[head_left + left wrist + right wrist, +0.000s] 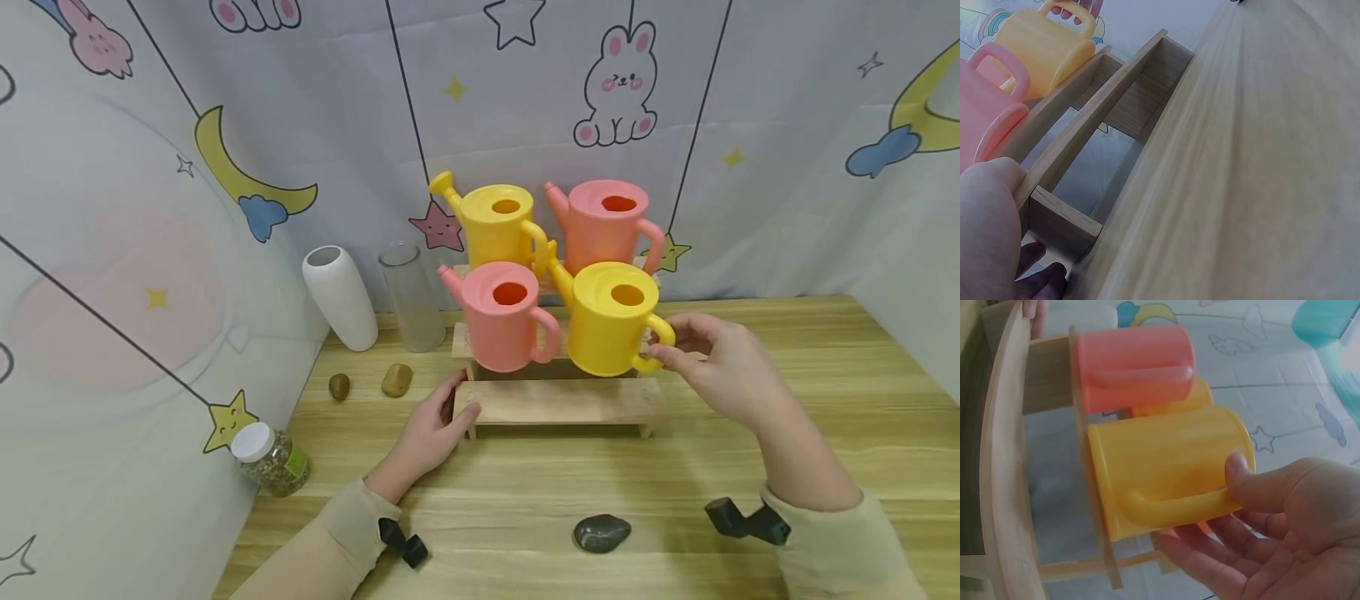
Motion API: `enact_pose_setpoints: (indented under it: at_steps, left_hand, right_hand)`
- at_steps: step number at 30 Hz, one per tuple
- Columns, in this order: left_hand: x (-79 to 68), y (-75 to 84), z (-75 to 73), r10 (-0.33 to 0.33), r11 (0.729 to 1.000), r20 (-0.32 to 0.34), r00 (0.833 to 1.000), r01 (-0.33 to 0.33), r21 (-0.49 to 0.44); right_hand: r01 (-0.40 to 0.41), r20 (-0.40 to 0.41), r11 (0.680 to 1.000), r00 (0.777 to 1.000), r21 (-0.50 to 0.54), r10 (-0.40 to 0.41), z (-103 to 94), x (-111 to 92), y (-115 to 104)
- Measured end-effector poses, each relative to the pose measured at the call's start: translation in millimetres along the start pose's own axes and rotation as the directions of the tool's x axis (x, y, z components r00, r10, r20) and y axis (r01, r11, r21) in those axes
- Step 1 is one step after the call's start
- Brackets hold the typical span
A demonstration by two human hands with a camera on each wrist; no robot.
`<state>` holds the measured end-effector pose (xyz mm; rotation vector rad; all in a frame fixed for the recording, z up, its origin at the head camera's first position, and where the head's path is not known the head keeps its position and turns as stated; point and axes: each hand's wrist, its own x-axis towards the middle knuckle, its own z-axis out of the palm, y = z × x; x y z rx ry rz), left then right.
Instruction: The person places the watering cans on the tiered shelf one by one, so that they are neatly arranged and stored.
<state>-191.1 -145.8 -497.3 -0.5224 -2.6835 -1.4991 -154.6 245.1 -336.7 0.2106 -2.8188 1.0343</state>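
A wooden tiered stand [558,403] carries two pink and two yellow watering cans. The front yellow watering can [607,333] is on the middle tier at the right; my right hand [731,371] pinches its handle between thumb and fingers. Beside it on the same tier is the front pink watering can [497,329]. Behind them are the rear yellow watering can [491,233] and the rear pink watering can [600,229]. My left hand [427,433] grips the left end of the bottom tier, thumb on top; in the left wrist view its fingers [1047,281] show below the board.
Left of the stand are a white vase [341,300], a clear glass vase [414,304], and two brown stones, one nearer the stand [397,380]. A lidded jar [273,462] leans at the left wall. A dark stone [602,532] lies in front on the wooden table [510,517].
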Motion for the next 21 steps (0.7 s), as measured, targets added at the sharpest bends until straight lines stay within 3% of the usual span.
enact_pose_setpoints:
  at_steps: [10,14,18,20,21]
  left_hand:
    - [2.7,-3.2,0.4,0.000,1.000,-0.001,1.000,0.000,0.028]
    - [3.0,-3.8,0.8,0.004,1.000,0.005,1.000,-0.004,0.023]
    - [3.5,-3.3,0.8,0.002,1.000,0.012,1.000,-0.002,0.008]
    - [4.3,-2.8,-0.3,0.005,1.000,0.006,1.000,-0.005,-0.022]
    - [4.5,-2.4,-1.3,0.006,0.999,-0.002,1.000,-0.006,-0.042]
  right_hand:
    - [0.000,0.036,0.999,0.999,0.045,-0.001,-2.7,1.5,2.1]
    - [0.008,0.013,0.998,1.000,0.056,-0.008,-4.2,0.0,2.2]
    - [0.045,-0.126,0.994,0.991,0.102,-0.032,-8.2,-5.5,-1.2]
    - [0.102,-0.247,0.987,0.967,0.122,-0.069,-9.6,-9.4,-4.0]
    - [0.152,-0.313,0.980,0.944,0.125,-0.106,-9.8,-11.1,-5.8]
